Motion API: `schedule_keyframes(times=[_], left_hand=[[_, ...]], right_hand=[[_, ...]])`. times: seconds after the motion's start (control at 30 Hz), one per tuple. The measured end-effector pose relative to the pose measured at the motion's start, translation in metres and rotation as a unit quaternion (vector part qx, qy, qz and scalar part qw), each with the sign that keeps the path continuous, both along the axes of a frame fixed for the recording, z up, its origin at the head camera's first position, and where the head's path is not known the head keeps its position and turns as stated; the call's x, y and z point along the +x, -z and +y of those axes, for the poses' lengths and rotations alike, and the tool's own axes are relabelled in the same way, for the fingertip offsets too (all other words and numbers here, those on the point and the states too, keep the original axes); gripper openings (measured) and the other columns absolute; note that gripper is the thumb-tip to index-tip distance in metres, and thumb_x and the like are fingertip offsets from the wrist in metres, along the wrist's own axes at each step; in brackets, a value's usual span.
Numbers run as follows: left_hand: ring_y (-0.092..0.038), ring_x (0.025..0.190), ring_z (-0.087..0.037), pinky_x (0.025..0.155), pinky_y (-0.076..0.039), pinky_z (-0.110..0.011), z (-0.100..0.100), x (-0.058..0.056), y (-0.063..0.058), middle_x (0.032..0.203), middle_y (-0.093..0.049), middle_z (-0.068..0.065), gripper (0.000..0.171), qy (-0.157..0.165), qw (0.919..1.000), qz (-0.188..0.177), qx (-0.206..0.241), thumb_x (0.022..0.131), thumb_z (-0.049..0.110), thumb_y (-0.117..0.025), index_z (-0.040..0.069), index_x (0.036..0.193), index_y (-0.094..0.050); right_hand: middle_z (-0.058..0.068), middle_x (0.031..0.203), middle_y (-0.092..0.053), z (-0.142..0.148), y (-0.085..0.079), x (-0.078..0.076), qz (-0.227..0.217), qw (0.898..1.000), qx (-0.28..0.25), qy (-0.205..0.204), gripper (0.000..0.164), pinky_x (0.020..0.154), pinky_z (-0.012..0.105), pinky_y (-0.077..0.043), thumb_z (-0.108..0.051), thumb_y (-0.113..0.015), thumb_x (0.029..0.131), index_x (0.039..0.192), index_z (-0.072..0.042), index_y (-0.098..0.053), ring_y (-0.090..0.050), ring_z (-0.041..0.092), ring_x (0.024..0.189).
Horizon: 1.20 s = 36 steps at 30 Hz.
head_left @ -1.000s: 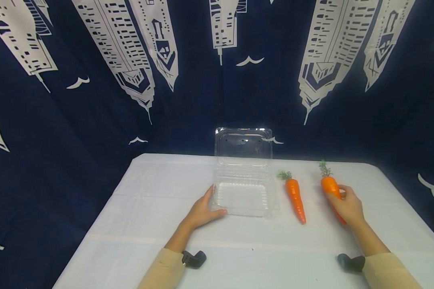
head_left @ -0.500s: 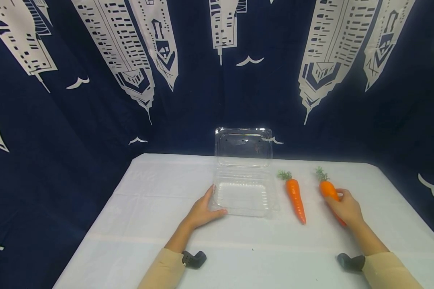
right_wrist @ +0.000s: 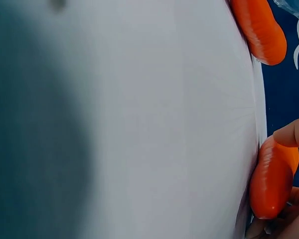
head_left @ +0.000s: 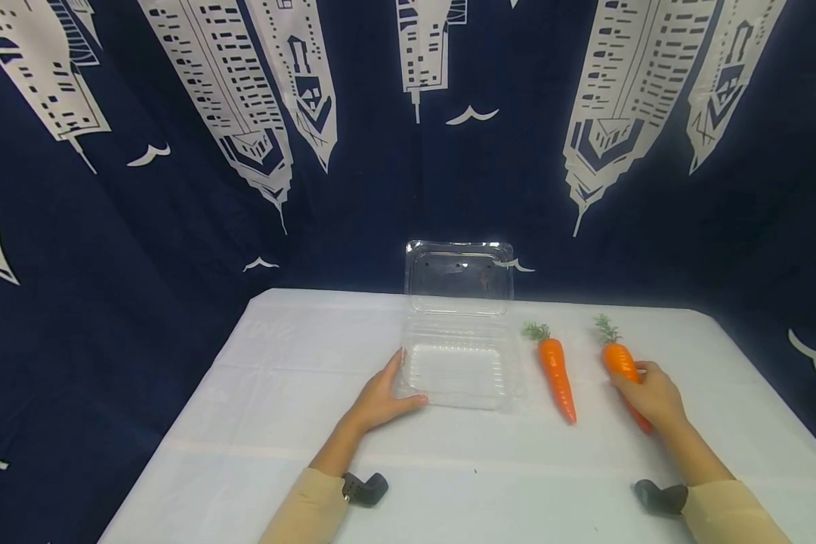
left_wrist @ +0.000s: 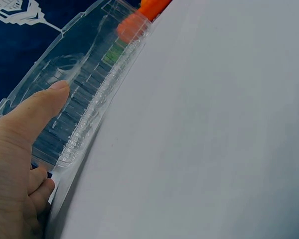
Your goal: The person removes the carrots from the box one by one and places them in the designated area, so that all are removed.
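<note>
A clear plastic clamshell container [head_left: 459, 374] stands on the white table with its lid [head_left: 459, 273] raised at the back. My left hand [head_left: 381, 397] rests at its front left corner, thumb along the front wall and straight fingers along the left side. In the left wrist view, the thumb [left_wrist: 40, 107] lies over the clear wall. To the right, my right hand [head_left: 653, 393] grips an orange carrot [head_left: 620, 360] with a green leafy top, thumb and fingers around its body. Part of that carrot is hidden behind the hand. A second carrot [head_left: 555, 374] lies between the container and the right hand.
The white table [head_left: 258, 438] reaches back to a dark blue curtain [head_left: 353, 204] printed with white buildings. Dark wrist devices [head_left: 366, 489] sit at both beige sleeves [head_left: 309, 506].
The right hand's carrot has come slightly nearer to me, its leafy end lower in the head view. The left hand, the container and the other carrot stay in place.
</note>
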<state>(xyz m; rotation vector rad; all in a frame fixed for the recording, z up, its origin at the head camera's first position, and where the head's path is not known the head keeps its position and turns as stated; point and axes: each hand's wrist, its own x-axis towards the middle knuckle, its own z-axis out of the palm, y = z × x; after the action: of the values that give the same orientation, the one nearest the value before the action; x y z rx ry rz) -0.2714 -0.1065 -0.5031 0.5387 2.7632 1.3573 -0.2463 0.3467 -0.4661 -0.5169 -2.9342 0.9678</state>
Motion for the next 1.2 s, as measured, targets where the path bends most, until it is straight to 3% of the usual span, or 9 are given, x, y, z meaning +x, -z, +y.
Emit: schedule_keyframes(times=[0.9,1.2], left_hand=[[-0.027,0.133,-0.031,0.106,-0.025,-0.047,-0.006,0.0,-0.004,0.149,-0.026,-0.013,0.112,0.003,0.9998,-0.011,0.015,0.065,0.052,-0.078,0.011,0.148,-0.016],[-0.025,0.134,-0.028,0.107,-0.024,-0.045,-0.017,-0.006,-0.01,0.15,-0.023,-0.012,0.121,0.016,0.9995,-0.016,-0.022,0.059,0.053,-0.08,0.009,0.149,-0.012]], right_hand=[[0.039,0.112,-0.036,0.005,0.001,-0.002,-0.004,1.0,-0.007,0.009,0.078,0.09,0.061,-0.037,-0.044,-0.052,0.088,0.124,0.022,-0.03,-0.04,0.049,0.098],[0.04,0.114,-0.038,0.014,0.0,-0.006,-0.017,0.999,-0.019,-0.02,0.088,0.085,0.057,-0.043,-0.052,-0.053,0.085,0.125,0.023,-0.03,-0.044,0.045,0.093]])
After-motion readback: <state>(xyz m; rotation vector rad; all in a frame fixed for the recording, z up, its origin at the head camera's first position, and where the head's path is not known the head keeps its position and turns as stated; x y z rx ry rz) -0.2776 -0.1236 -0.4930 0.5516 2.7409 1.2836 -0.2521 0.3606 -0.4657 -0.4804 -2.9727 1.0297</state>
